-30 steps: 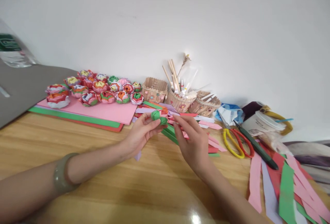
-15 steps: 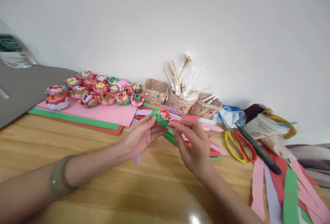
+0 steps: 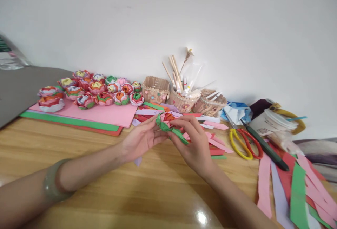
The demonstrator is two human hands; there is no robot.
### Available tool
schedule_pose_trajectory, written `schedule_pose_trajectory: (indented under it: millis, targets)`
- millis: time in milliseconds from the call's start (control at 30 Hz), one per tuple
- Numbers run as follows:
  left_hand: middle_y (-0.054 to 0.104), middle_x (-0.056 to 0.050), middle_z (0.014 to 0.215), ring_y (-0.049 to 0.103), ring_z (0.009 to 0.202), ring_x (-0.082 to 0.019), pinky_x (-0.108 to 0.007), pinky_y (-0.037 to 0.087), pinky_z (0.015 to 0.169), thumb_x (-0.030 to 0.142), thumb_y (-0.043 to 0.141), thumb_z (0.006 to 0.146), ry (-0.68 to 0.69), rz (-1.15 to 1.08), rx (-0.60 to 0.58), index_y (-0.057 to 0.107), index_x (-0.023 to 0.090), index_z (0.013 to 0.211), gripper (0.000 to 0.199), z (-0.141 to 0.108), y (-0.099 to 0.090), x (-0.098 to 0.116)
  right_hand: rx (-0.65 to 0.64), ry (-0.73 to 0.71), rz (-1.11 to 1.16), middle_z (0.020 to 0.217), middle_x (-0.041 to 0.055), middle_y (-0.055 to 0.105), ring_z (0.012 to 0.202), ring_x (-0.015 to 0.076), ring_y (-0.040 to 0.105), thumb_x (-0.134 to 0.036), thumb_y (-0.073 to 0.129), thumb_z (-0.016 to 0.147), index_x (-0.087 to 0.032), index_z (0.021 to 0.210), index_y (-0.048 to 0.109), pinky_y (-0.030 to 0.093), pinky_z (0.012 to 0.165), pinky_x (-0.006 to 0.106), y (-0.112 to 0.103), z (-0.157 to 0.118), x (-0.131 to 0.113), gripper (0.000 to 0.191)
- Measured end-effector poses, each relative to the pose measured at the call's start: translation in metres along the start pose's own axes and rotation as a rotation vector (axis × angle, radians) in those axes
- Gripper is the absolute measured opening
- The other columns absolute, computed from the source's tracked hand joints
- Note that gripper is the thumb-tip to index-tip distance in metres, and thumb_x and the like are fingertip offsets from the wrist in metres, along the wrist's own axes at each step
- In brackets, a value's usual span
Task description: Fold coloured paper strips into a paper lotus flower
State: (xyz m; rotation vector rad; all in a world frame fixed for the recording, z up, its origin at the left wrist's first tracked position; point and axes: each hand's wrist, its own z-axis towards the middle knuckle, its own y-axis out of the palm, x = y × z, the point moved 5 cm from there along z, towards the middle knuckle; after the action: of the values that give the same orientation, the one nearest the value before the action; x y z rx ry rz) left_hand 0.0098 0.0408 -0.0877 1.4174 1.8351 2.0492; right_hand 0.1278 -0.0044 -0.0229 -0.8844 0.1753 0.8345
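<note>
Between my two hands is a small paper flower (image 3: 164,123), green on the outside with pink and orange inside. My left hand (image 3: 142,138) grips its left side between thumb and fingers, palm turned up. My right hand (image 3: 193,139) pinches at its right side, fingers bent over the rim; part of the flower is hidden behind them. Just behind and below the hands lie loose paper strips (image 3: 216,125) in pink, red, green and lilac. A pale bangle circles my left wrist.
At the back left, several finished paper flowers (image 3: 97,86) stand on stacked coloured sheets (image 3: 116,116). Three small baskets (image 3: 156,90) line the wall, one with sticks and pens. Scissors (image 3: 240,144), a dark green cutter (image 3: 265,146), a white cup (image 3: 272,122) and longer strips (image 3: 297,190) lie right.
The flower has tilted, showing more of its pink and orange inside. My right fingers have moved in closer, over its right rim. The view has shifted slightly.
</note>
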Motion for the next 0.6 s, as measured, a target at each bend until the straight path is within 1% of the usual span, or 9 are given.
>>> schedule_pose_trajectory:
  millis: [67,167,200,267,333,367,433,500,600]
  targets:
    - [0.069,-0.004,0.097,0.065,0.086,-0.014,-0.025,0.051,0.079,0.020,0.049,0.089,0.017,0.003,0.013,0.064,0.020,0.102,0.020,0.001,-0.001,0.001,0.002,-0.003,-0.021,0.095,0.0066,0.058,0.089,0.0187,0.059,-0.011,0.058,0.082,-0.022,0.099,0.058,0.053,0.074,0.032,0.000,0.000,0.001,0.021]
    - [0.069,-0.006,0.098,0.065,0.085,-0.014,-0.024,0.052,0.079,0.028,0.053,0.087,0.002,0.019,0.009,0.064,0.016,0.100,0.020,0.001,0.001,0.001,0.000,0.012,-0.038,0.095,0.0064,0.059,0.089,0.0188,0.060,-0.011,0.058,0.082,-0.022,0.099,0.059,0.053,0.074,0.032,0.001,0.000,0.003,0.020]
    - [0.069,-0.006,0.097,0.065,0.085,-0.013,-0.023,0.052,0.079,0.026,0.057,0.085,0.007,0.032,0.006,0.064,0.016,0.099,0.019,0.000,0.001,0.001,-0.003,0.015,-0.038,0.094,0.0065,0.059,0.088,0.0188,0.060,-0.012,0.058,0.082,-0.022,0.098,0.059,0.053,0.073,0.032,0.001,0.000,0.003,0.019]
    - [0.069,-0.004,0.093,0.065,0.083,-0.012,-0.022,0.052,0.079,0.016,0.065,0.077,0.039,0.065,0.014,0.064,0.016,0.099,0.021,0.000,0.003,0.002,-0.002,0.005,-0.031,0.094,0.0067,0.059,0.088,0.0187,0.060,-0.012,0.059,0.082,-0.021,0.098,0.059,0.053,0.073,0.031,0.001,0.001,0.002,0.019]
    - [0.069,-0.001,0.089,0.065,0.081,-0.011,-0.021,0.052,0.078,0.008,0.069,0.071,0.068,0.094,0.050,0.064,0.017,0.098,0.028,-0.002,0.003,0.003,0.003,-0.019,-0.029,0.094,0.0069,0.059,0.089,0.0187,0.060,-0.012,0.059,0.082,-0.021,0.098,0.059,0.053,0.074,0.032,0.000,0.001,-0.002,0.019]
    - [0.069,-0.001,0.088,0.064,0.081,-0.011,-0.021,0.052,0.077,0.007,0.069,0.070,0.081,0.104,0.075,0.064,0.017,0.097,0.030,-0.002,0.003,0.004,0.013,-0.028,-0.029,0.094,0.0067,0.059,0.090,0.0189,0.060,-0.012,0.059,0.082,-0.021,0.099,0.058,0.053,0.074,0.032,-0.001,0.001,-0.003,0.019]
    - [0.069,0.000,0.091,0.064,0.082,-0.011,-0.022,0.051,0.077,0.006,0.070,0.068,0.126,0.129,0.117,0.062,0.019,0.100,0.035,-0.003,0.002,0.006,0.037,-0.022,-0.027,0.094,0.0061,0.059,0.089,0.0189,0.060,-0.014,0.059,0.082,-0.022,0.098,0.059,0.053,0.073,0.033,-0.003,0.000,-0.005,0.018]
    - [0.068,0.001,0.096,0.063,0.087,-0.012,-0.023,0.050,0.078,0.007,0.072,0.066,0.192,0.180,0.135,0.062,0.022,0.101,0.039,-0.003,0.002,0.009,0.041,0.012,-0.004,0.093,0.0055,0.059,0.084,0.0178,0.060,-0.016,0.059,0.082,-0.022,0.096,0.059,0.052,0.069,0.032,-0.005,0.000,-0.004,0.015]
    - [0.066,0.001,0.103,0.061,0.095,-0.015,-0.025,0.049,0.080,0.008,0.076,0.062,0.288,0.317,0.127,0.061,0.024,0.103,0.046,-0.003,0.003,0.013,-0.013,0.067,0.068,0.090,0.0049,0.060,0.079,0.0162,0.059,-0.015,0.059,0.082,-0.021,0.091,0.060,0.051,0.066,0.030,-0.002,0.000,-0.002,0.011]
